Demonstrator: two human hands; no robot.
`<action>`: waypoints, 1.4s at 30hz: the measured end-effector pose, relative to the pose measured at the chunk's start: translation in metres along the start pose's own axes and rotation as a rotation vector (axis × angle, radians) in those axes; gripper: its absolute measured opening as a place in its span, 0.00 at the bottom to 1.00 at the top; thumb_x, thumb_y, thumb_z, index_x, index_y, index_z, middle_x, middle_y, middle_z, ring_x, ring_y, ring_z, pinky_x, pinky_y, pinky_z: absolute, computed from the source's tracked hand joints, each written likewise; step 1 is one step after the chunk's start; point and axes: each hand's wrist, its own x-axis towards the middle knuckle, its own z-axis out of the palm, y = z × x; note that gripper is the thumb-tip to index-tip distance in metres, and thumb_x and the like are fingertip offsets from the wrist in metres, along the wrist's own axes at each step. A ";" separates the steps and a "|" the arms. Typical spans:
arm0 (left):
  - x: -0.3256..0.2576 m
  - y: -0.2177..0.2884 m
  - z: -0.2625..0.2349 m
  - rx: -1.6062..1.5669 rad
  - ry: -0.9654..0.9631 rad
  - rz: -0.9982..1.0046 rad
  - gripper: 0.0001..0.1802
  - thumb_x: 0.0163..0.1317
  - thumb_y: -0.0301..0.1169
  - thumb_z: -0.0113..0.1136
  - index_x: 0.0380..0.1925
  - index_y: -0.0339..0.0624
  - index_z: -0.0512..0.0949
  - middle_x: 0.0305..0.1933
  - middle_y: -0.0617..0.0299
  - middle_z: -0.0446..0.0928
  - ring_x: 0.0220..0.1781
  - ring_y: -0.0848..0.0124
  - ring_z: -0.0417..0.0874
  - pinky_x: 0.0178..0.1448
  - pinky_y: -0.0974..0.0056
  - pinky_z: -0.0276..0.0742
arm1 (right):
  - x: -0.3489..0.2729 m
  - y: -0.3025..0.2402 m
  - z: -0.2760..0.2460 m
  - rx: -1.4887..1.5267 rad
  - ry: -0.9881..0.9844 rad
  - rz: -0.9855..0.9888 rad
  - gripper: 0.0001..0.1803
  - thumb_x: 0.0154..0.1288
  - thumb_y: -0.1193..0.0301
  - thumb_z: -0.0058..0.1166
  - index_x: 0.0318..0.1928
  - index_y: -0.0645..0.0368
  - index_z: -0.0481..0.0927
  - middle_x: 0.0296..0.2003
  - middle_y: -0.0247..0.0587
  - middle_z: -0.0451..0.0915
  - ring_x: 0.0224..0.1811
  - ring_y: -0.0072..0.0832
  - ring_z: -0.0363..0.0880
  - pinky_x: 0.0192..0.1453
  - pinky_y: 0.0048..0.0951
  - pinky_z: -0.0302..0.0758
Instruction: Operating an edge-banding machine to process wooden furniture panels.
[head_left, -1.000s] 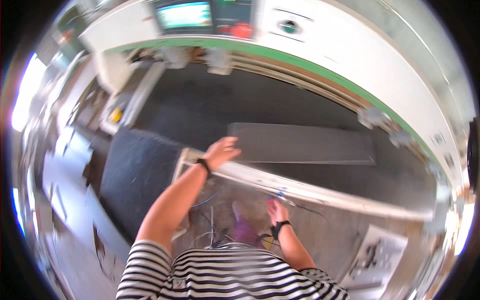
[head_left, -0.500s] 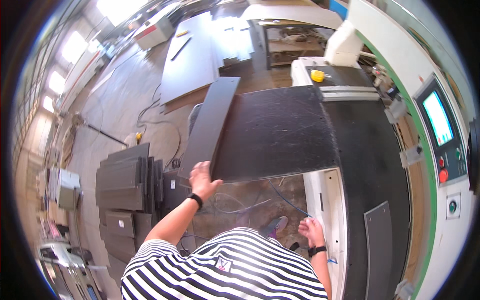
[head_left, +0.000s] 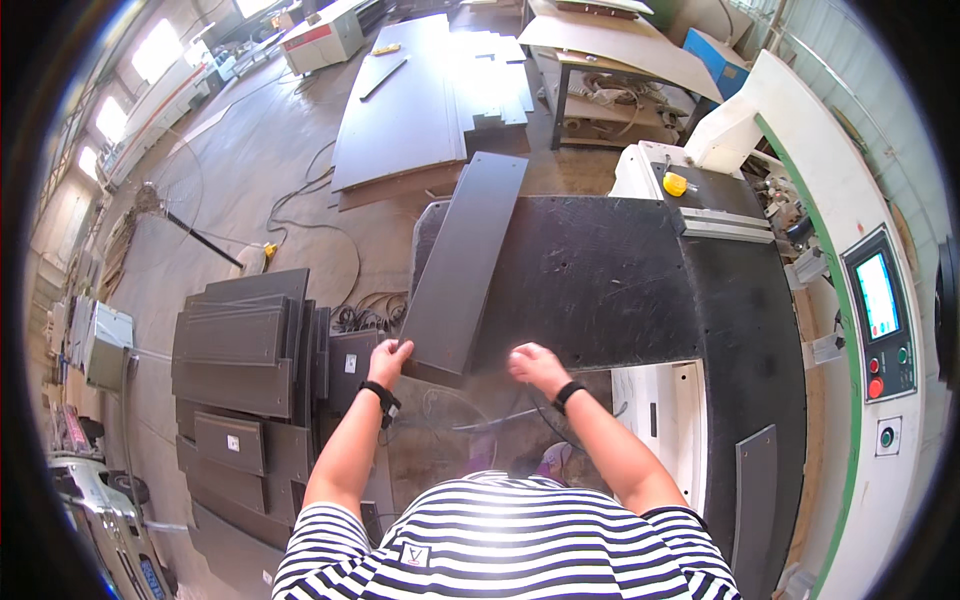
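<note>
A long dark grey board [head_left: 465,265] lies lengthwise on the left part of the black worktable [head_left: 600,270], its near end at the table's front edge. At the board's near left corner, my left hand [head_left: 386,364] is closed with the thumb and fingers on the edge. My right hand [head_left: 540,370] hangs just in front of the table edge, right of the board's near end and apart from it. Its fingers are curled in, and whatever may be inside them is hidden.
Stacked dark boards [head_left: 240,350] stand on the left. A narrow dark panel [head_left: 755,510] lies at right on the machine bed, near a control panel [head_left: 882,310]. A yellow tape measure [head_left: 675,184] sits at the back. Cables [head_left: 365,315] lie on the floor.
My left hand has gone from lying over the board's near end to closing at its left corner. My right hand has moved up and left from beside the white frame. The view has shifted.
</note>
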 end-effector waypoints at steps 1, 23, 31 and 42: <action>-0.006 0.001 0.006 0.101 0.012 0.033 0.16 0.54 0.38 0.67 0.31 0.36 0.78 0.28 0.65 0.79 0.31 0.78 0.75 0.37 0.69 0.71 | 0.006 0.002 0.014 -0.015 -0.002 0.025 0.14 0.65 0.63 0.53 0.45 0.61 0.74 0.33 0.34 0.78 0.31 0.20 0.77 0.32 0.23 0.76; -0.082 0.048 0.113 0.357 -1.245 -0.005 0.13 0.66 0.37 0.55 0.27 0.42 0.69 0.26 0.76 0.62 0.29 0.82 0.61 0.32 0.73 0.58 | -0.197 0.019 -0.039 0.432 -0.084 0.223 0.26 0.65 0.54 0.52 0.48 0.67 0.74 0.40 0.41 0.79 0.41 0.23 0.77 0.43 0.27 0.76; -0.118 0.080 0.247 -0.468 -1.189 -0.845 0.11 0.68 0.38 0.51 0.41 0.44 0.74 0.38 0.63 0.77 0.41 0.67 0.79 0.50 0.55 0.76 | -0.192 0.060 -0.097 0.757 0.658 -0.221 0.21 0.69 0.57 0.46 0.49 0.64 0.71 0.41 0.40 0.78 0.38 0.29 0.80 0.39 0.35 0.80; -0.116 0.107 0.386 0.074 -1.121 -0.470 0.10 0.70 0.34 0.45 0.42 0.38 0.69 0.37 0.53 0.74 0.41 0.58 0.79 0.51 0.52 0.78 | -0.269 0.020 -0.275 -1.205 1.355 -0.187 0.32 0.61 0.56 0.51 0.59 0.64 0.66 0.61 0.55 0.63 0.66 0.45 0.59 0.69 0.43 0.57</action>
